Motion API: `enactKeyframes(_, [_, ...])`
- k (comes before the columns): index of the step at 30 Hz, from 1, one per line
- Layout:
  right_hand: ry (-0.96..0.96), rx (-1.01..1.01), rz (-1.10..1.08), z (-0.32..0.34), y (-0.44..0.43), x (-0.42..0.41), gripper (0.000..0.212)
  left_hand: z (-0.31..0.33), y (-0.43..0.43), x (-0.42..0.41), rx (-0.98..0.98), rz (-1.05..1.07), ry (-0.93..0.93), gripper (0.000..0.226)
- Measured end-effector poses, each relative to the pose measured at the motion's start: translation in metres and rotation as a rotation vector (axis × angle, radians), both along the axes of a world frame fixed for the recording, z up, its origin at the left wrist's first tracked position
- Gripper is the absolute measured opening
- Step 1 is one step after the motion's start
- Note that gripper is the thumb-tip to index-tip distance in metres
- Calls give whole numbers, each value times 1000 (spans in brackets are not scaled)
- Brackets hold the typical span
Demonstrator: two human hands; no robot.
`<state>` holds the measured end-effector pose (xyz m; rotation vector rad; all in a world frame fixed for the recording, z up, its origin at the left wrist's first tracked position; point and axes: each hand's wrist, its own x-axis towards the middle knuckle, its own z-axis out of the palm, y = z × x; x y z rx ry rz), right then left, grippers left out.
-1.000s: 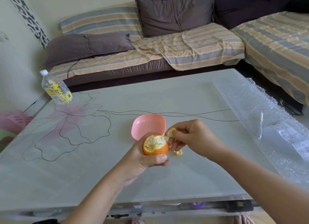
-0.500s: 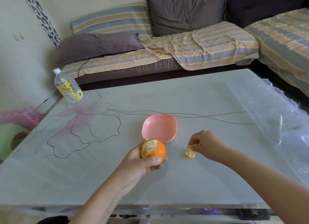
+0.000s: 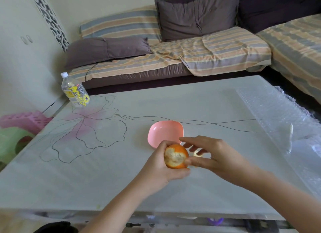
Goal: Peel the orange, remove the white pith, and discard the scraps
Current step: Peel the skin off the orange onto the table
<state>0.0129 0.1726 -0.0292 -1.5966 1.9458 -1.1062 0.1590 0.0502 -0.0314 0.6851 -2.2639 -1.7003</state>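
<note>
Being held in the curled left hand [image 3: 156, 168], the round, partly peeled orange [image 3: 176, 157] is touched by the thumb of the right hand [image 3: 218, 156], whose fingers are loosely spread.

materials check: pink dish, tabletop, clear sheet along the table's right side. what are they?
Pink dish: looks like moulded plastic, smooth semi-gloss; uniform colour, soft highlights.
Tabletop: probably glass, glossy; flower line art seems to sit under a reflective surface, though lacquer is possible.
Clear sheet: bubble wrap, thin clear plastic film; rows of small bubbles show.
</note>
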Motion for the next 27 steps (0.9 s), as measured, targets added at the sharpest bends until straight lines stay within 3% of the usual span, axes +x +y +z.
enactKeyframes(2, [93,-28,26,-4,6,1,65,0,7,-5,-42,3,16,57])
enactKeyframes(7, [150,-159,3,-1,21,-1,38,2,20,-12,-155,7,-9,59])
enactKeyframes(12, [330,-163,-9,3,35,-1,43,3,29,-15,-264,-65,-16,53])
enactKeyframes(20, [577,-189,-133,8,35,5,26,3,36,-22,-235,-85,-15,51])
enactKeyframes(24, [556,-206,-168,11,32,2,25,3,35,-26,-234,-83,3,50])
enactKeyframes(27, [364,-162,-176,12,32,0,22,6,31,-26,-242,-84,23,51])
